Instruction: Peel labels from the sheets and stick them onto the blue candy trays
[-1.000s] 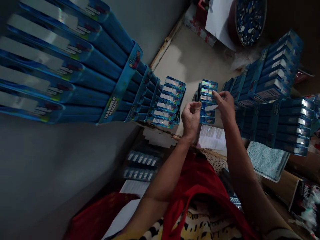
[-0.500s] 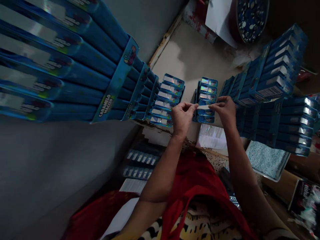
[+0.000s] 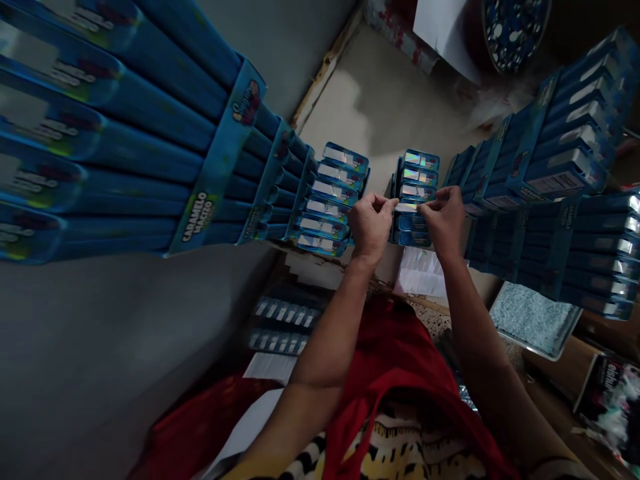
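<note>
Between my left hand (image 3: 371, 228) and my right hand (image 3: 445, 223) a small white label strip (image 3: 406, 207) is pinched by its two ends. It lies over a short row of blue packs (image 3: 414, 239), at or just above one pack's top; whether it touches cannot be told. Packs farther from me in that row have shiny pale strips on top, while the nearer ones show plain blue. Another row of blue packs with white strips (image 3: 327, 208) stands left of my left hand. Below the hands lies a sheet of white labels (image 3: 423, 272) at the table's near edge.
Tall stacks of blue caramel packs (image 3: 200, 167) rise along the wall on the left. More blue stacks (image 3: 545, 193) stand on the right, beside a clear tray of pale blue bits (image 3: 535, 319). A round tub (image 3: 515, 33) and white paper (image 3: 445, 37) are at the back.
The label strip, held in both hands, has come over the pack and sits slightly higher in view. The view has shifted a little, and the left stacks appear closer.
</note>
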A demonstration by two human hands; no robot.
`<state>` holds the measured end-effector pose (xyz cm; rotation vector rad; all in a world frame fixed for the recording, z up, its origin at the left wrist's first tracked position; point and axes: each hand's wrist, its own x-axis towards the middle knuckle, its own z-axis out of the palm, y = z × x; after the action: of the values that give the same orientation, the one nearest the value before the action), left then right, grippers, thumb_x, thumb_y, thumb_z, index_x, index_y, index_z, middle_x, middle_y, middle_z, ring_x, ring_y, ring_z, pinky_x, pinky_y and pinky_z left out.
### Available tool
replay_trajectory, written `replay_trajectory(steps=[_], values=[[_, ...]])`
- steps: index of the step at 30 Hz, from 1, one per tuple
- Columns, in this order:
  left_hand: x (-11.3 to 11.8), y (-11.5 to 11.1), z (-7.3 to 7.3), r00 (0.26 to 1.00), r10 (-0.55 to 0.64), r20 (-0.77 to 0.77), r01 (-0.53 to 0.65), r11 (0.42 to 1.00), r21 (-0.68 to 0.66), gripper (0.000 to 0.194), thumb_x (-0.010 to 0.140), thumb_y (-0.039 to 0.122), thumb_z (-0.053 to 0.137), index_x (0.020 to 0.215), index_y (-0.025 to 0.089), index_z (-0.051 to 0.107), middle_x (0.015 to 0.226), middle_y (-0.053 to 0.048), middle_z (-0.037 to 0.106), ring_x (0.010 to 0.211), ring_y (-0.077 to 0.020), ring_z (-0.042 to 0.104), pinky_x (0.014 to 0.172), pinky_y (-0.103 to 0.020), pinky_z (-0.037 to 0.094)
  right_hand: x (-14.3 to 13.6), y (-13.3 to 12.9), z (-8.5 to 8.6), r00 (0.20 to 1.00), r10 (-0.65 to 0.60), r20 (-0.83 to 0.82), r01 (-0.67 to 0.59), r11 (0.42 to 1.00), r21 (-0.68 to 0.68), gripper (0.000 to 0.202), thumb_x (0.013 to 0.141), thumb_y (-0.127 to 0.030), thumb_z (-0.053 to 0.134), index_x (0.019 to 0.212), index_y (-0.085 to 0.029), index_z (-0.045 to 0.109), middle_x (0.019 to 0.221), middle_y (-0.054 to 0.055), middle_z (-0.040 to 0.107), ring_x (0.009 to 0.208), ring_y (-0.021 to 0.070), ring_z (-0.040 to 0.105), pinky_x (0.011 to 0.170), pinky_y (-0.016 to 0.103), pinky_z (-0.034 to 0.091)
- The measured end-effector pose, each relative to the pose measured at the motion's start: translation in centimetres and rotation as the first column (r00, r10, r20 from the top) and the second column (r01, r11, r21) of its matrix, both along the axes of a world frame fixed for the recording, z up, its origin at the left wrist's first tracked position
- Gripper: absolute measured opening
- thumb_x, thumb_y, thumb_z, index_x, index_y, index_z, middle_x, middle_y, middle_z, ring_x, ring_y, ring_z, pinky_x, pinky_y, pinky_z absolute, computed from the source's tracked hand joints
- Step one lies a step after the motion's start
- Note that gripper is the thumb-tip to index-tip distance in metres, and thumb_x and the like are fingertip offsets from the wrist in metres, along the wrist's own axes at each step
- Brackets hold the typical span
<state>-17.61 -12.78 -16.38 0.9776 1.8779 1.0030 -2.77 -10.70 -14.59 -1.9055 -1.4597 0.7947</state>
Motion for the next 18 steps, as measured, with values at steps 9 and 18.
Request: replay_trajectory(steps=[9,18], values=[[-0.1,0.3,-0.9,0.999,0.001,0.035,-0.003,0.999,0.034,0.017,0.086,0.024,0.077,0.076,0.019,0.063,0.074,0.001,0.068,0.071,-0.0152,0.061,0.074,-0.028,0.047,-0.5,-0.1,0.0,0.999,0.009,0.051,-0.008,1.0,-0.03,0.033,0.079,-0.02,0.064,0.108,-0.025,0.049,0.081,-0.004,0.065,0.078,0.0199,0.067,0.08,0.035,0.049],[1.8,0.3,-6.0,0.7,0.204,0.684,-0.114,0.978,-0.175,0.032,0.08,0.039,0.084,0.093,0.018,0.064,0.079,0.0,0.068,0.067,-0.013,0.064,0.064,-0.024,0.051,2.0,1.2,-1.4,0.985,-0.099,-0.144,0.06,0.965,-0.254,0.047,0.061,-0.04,0.085,0.076,-0.025,0.043,0.07,-0.008,0.048,0.069,0.0134,0.049,0.065,0.027,0.039]])
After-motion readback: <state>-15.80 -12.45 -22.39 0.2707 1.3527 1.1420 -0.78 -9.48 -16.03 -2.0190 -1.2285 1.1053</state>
